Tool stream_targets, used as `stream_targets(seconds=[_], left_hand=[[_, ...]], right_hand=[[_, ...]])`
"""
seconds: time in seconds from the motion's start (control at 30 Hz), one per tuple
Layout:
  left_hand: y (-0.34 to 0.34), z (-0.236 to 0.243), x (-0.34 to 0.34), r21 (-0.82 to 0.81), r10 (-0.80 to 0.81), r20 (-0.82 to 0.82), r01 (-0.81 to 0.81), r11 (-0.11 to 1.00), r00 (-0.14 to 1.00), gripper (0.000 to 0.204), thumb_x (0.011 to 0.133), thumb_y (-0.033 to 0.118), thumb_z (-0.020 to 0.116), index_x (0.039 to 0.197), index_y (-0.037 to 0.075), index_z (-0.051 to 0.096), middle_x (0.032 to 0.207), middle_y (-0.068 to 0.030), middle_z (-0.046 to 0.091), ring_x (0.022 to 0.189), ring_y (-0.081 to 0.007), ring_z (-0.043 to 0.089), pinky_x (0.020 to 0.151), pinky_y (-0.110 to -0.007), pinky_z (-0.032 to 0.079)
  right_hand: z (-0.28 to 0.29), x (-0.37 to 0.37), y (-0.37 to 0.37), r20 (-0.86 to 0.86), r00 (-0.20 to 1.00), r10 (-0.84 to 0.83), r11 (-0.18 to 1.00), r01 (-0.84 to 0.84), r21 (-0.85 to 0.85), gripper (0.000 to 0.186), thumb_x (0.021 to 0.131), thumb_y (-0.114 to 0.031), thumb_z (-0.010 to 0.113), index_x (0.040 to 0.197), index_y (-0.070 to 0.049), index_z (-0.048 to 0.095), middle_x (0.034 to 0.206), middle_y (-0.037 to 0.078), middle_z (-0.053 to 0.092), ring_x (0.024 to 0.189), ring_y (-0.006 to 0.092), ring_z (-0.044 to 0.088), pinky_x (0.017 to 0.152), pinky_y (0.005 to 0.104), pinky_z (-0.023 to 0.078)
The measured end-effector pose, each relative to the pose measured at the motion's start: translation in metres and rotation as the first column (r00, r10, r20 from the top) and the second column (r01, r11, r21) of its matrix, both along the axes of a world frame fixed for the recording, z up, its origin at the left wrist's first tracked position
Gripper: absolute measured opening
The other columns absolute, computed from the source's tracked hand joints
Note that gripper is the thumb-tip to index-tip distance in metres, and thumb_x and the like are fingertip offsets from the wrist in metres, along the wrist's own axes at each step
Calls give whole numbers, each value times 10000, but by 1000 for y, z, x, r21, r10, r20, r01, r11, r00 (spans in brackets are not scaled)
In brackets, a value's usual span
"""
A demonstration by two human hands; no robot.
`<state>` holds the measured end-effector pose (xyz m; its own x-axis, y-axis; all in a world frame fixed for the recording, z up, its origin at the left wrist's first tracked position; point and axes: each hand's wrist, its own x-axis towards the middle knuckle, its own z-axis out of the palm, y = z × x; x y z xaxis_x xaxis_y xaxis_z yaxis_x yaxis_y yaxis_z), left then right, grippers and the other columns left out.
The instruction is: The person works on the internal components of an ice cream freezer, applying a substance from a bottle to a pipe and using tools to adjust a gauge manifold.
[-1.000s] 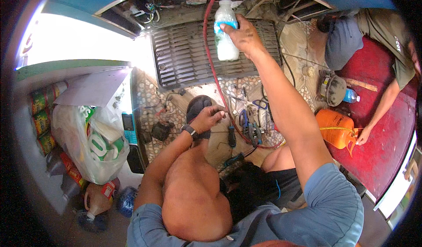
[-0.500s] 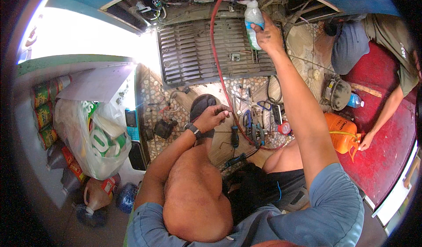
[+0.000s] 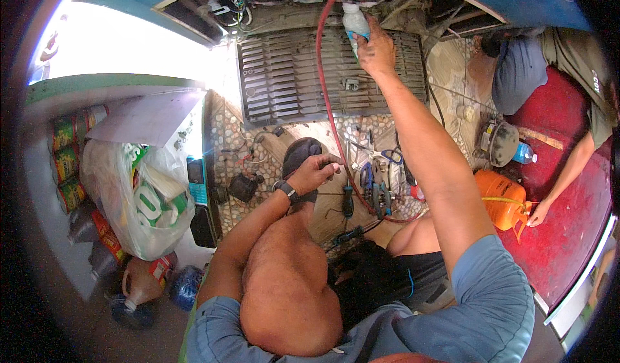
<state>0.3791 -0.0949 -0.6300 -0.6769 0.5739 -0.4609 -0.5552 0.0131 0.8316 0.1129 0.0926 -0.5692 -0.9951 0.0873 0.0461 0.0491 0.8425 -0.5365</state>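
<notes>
My right hand (image 3: 378, 48) is wrapped round a clear plastic bottle (image 3: 355, 21) with a blue label. The bottle is tilted, its neck near the open underside of a blue appliance (image 3: 194, 0), beside a red hose (image 3: 322, 63). That hose runs from the appliance down past my left hand. Over my shoe, my left hand (image 3: 314, 174) has its fingers curled and thumb and forefinger close together; whatever they pinch, if anything, is too small to make out. Below the bottle lies a dark slatted grille (image 3: 278, 72).
Pliers (image 3: 382, 198), a screwdriver (image 3: 348, 201) and scissors (image 3: 391, 156) lie on the pebbled floor. At right, another person's hand (image 3: 538, 212) touches an orange gas cylinder (image 3: 497, 189) near a dark round metal part (image 3: 500, 141). A filled plastic bag (image 3: 129, 195) stands left.
My right hand has carried the bottle left and slightly up, closer to the red hose. The left hand keeps its curled pose. The view has shifted slightly.
</notes>
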Motion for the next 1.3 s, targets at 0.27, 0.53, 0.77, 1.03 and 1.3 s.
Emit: stream_targets(seconds=[0.27,0.53,0.77,1.03,1.3], left_hand=[[-2,0,-1,13,-16,44,15,1000,999,339,1020,333,577,1166,39,665,893,20,642,737,-65,555,641,-239,480],[-5,7,-3,3,-29,27,29,1000,999,327,1024,315,560,1163,39,666,869,21,630,730,-66,552,633,-239,478],[-3,0,-3,16,-43,63,42,999,997,313,1019,319,570,1161,57,665,898,26,639,739,-60,552,623,-226,476],[-4,4,-2,-48,-41,49,44,998,998,311,1024,327,566,1167,69,665,886,35,622,724,-57,538,618,-220,466],[-3,9,-3,-55,-21,19,22,998,1000,313,1017,292,566,1148,28,671,846,2,641,721,-85,572,670,-268,495]], right_hand=[[0,1,-10,41,999,-12,999,14,-33,538,881,-250,705,1375,-145,519,1215,200,663,1119,405,631,941,476,500],[34,9,-20,164,986,26,974,12,-225,624,850,-363,724,1364,-64,535,1206,238,662,1103,426,637,951,461,492],[34,-3,-19,211,976,48,904,47,-424,616,856,-346,730,1322,17,553,1173,266,667,1071,392,659,945,439,499],[28,4,-9,224,974,34,994,-9,-113,636,879,-371,704,1392,-50,507,1201,232,667,1105,424,636,953,470,497],[17,-11,-2,123,992,8,1000,-10,17,650,885,-391,697,1411,-71,490,1275,239,629,1165,426,607,985,469,486]])
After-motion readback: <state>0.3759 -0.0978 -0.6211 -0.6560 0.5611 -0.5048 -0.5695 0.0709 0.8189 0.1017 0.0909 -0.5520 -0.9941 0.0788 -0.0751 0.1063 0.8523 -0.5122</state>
